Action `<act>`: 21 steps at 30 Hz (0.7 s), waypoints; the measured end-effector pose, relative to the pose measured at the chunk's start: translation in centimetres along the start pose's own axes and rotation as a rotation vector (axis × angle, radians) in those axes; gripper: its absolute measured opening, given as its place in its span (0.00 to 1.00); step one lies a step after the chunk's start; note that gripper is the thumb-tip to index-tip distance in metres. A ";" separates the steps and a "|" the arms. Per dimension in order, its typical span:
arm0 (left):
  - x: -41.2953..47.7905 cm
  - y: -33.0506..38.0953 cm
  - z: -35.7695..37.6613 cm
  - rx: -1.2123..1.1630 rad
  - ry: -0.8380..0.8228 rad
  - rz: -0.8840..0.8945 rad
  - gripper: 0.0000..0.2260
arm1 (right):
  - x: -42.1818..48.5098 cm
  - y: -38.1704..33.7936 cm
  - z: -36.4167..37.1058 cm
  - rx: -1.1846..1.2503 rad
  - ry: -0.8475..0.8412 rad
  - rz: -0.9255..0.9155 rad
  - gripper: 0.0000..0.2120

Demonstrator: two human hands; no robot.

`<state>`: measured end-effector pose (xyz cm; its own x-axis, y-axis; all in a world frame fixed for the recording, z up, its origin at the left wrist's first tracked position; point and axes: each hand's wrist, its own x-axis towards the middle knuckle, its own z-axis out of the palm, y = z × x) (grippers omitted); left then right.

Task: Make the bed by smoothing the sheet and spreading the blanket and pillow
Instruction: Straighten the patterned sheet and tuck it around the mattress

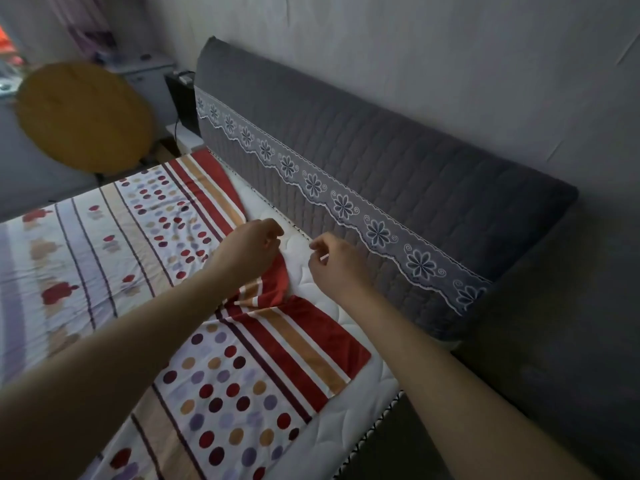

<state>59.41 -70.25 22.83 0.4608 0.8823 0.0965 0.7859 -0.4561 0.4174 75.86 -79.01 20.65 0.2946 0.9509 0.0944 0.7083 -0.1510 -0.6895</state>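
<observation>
At the far left, a round mustard-yellow cushion [83,116] stands on edge beyond the bed, blurred and dim. Just right of it, against the far wall, is a black box [181,98] with a cable hanging from it.

The sheet [104,254] covers the left and near parts of the bed. It is white with thin dark stripes, red, tan and lilac dots, and a broad band of red and tan stripes along its right edge. It is creased around the dotted part in the middle and does not reach the head of the bed.

The left hand [251,249] is over that striped edge, with the forearm stretched across the sheet from the near left. Its fingers are curled, and the red-striped cloth is gathered into a raised fold right under it, so it appears to grip the sheet's edge.

To the right of the fold, the white quilted mattress [349,407] lies bare in a strip that runs from far to near along the headboard.

The right hand [334,263] is above this bare strip, near the left hand but apart from it. Its fingers are bent, with the thumb and forefinger close together. I cannot tell whether it pinches anything.

Further right, the grey quilted headboard [398,150] stands against the pale wall [450,57]. A lace trim [313,185] with flower shapes runs along its face.
</observation>
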 end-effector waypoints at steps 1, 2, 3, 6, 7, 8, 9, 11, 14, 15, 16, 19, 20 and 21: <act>0.5 0.3 0.7 0.011 -0.002 -0.009 0.11 | 0.7 0.9 -0.1 0.008 -0.013 0.003 0.09; 1.0 0.6 1.4 0.019 -0.007 -0.021 0.11 | 1.3 1.9 -0.1 0.014 -0.027 0.011 0.09; 1.3 0.8 2.1 0.021 -0.012 -0.031 0.11 | 1.7 2.6 -0.1 0.012 -0.043 0.015 0.10; 2.4 1.0 4.0 0.025 -0.035 -0.045 0.11 | 3.4 4.4 0.3 0.004 -0.106 0.029 0.10; 2.7 1.0 4.4 0.033 -0.044 -0.051 0.11 | 3.8 4.8 0.5 0.005 -0.113 0.023 0.10; 3.1 1.0 4.8 0.039 -0.056 -0.064 0.12 | 4.4 5.3 0.8 0.004 -0.122 0.025 0.10; 3.5 0.7 5.3 0.041 -0.067 -0.072 0.12 | 4.9 5.8 1.2 0.005 -0.131 0.025 0.10; 4.5 0.1 6.4 0.036 -0.088 -0.078 0.13 | 5.7 6.9 2.1 0.006 -0.151 0.041 0.10; 6.7 -1.7 8.6 0.069 -0.118 -0.063 0.14 | 7.2 8.5 4.0 -0.004 -0.189 0.083 0.10; 7.4 -2.5 9.5 0.066 -0.131 -0.061 0.14 | 7.8 9.1 4.7 -0.007 -0.192 0.091 0.10; 8.4 -3.3 10.5 0.057 -0.156 -0.061 0.14 | 8.5 9.8 5.6 -0.008 -0.195 0.110 0.10; 10.7 -6.4 14.3 0.066 -0.235 -0.053 0.14 | 10.3 12.0 8.9 -0.010 -0.208 0.168 0.10; 11.7 -7.6 15.9 0.077 -0.257 -0.049 0.14 | 11.1 12.9 10.4 -0.010 -0.216 0.195 0.10; 12.4 -8.7 17.3 0.089 -0.269 -0.042 0.14 | 11.6 13.7 11.9 0.003 -0.219 0.219 0.11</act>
<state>65.44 -57.42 4.77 0.5106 0.8435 -0.1669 0.8342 -0.4390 0.3337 81.32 -66.84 3.80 0.2947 0.9314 -0.2138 0.6412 -0.3586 -0.6784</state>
